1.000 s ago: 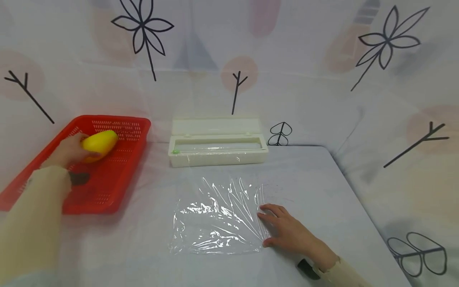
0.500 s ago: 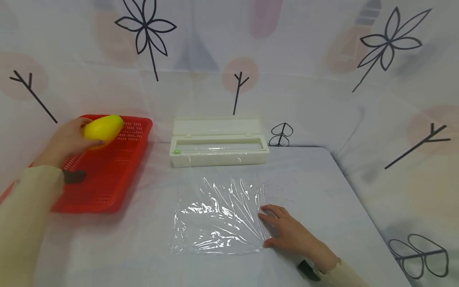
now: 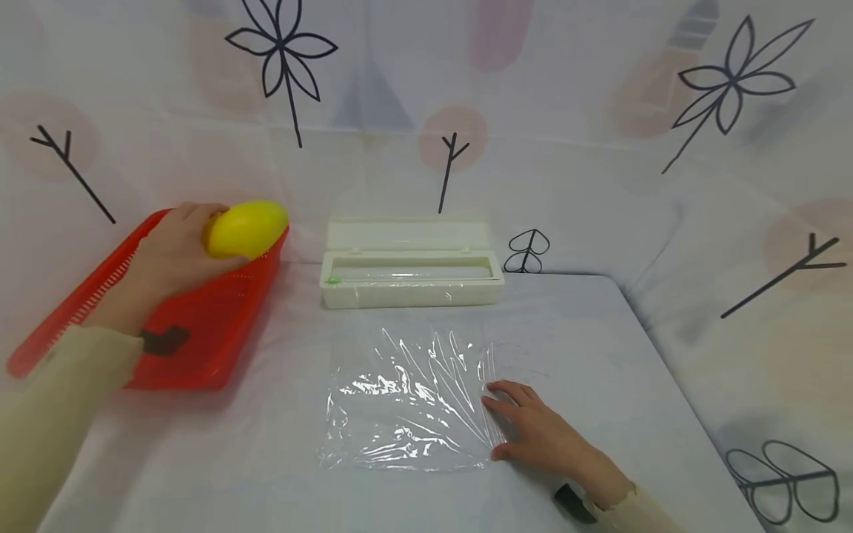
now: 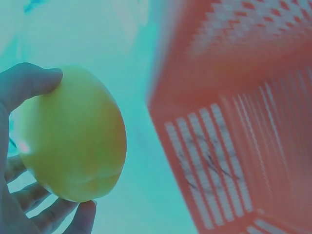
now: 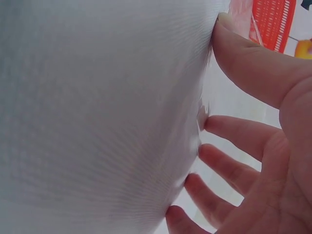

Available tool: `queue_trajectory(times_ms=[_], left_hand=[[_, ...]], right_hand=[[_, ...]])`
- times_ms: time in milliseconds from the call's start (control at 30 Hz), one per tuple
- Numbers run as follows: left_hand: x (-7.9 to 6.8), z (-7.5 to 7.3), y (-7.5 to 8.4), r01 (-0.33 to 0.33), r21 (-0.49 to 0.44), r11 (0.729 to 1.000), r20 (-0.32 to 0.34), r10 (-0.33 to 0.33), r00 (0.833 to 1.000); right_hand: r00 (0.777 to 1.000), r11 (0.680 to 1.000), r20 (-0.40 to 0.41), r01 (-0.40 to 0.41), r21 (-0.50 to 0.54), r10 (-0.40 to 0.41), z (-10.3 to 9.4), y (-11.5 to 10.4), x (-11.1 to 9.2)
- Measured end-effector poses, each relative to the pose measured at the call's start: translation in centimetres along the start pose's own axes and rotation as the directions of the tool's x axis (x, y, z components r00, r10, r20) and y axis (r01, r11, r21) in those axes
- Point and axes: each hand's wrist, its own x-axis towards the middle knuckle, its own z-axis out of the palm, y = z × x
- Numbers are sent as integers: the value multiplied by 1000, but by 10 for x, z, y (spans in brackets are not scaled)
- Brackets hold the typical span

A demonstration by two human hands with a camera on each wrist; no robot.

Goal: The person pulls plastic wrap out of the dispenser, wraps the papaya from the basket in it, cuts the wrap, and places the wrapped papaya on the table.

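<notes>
A pale backdrop (image 3: 573,163) printed with black line-drawn sprigs (image 3: 733,80) rises behind a white-covered table (image 3: 600,355).

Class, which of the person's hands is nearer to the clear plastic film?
The right hand, touching the plastic film at its right edge. The left hand is apart from the film, off to its left by the red basket, gripping a yellow object.

- Yellow ovoid (image 3: 249,228): smooth, unwrapped, held at far left, long axis running left to right.
- Clear film (image 3: 406,407): glossy, spread at centre, creases converging toward its near right corner.
</notes>
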Motion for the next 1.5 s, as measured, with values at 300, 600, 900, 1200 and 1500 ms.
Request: queue_trajectory(times_ms=[300,600,900,1200,1500], left_hand=[[-21,35,74,-280,4,960,-76,279,957],[-47,85,121,-482,-74,873,-60,478,876],[-67,139,157,-526,-179,831,42,541,840],[-77,177,166,-526,-196,828,144,555,819],[-81,188,164,-535,-167,828,141,558,818]], right_hand=[[1000,1000,5,15,-11,-15,1,2,-1],[999,999,-18,47,-1,-47,3,3,-2],[999,999,-11,37,15,-37,1,3,-2],[999,999,-3,39,9,-39,1,3,-1],[1000,1000,21,5,1,-5,2,4,2]])
